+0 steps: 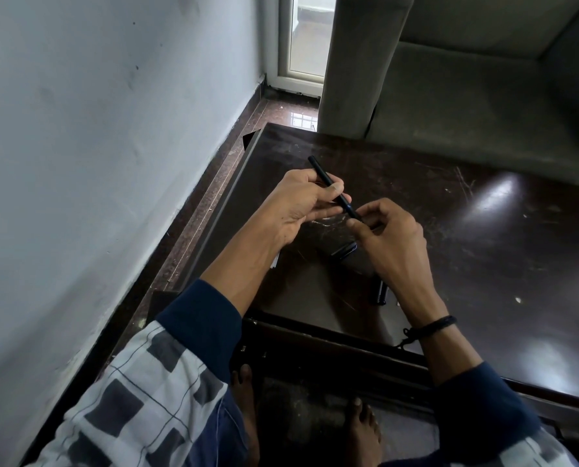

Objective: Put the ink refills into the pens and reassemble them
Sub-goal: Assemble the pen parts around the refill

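My left hand (301, 203) grips a black pen barrel (321, 173) that slants up and away over the dark table (483, 230). Its near end meets the fingertips of my right hand (389, 237), which pinch the pen's front end (353, 214). Under my hands, more dark pen parts (343, 251) lie on the table, and a black ribbed piece (380, 293) rests near my right wrist. Something white (275, 261) peeks out beneath my left wrist; I cannot tell what it is.
A pale wall runs along the left, with a strip of polished floor (214, 183) between it and the table. A grey sofa (466, 79) stands right behind the table. My bare feet (362, 429) rest under the table's near edge.
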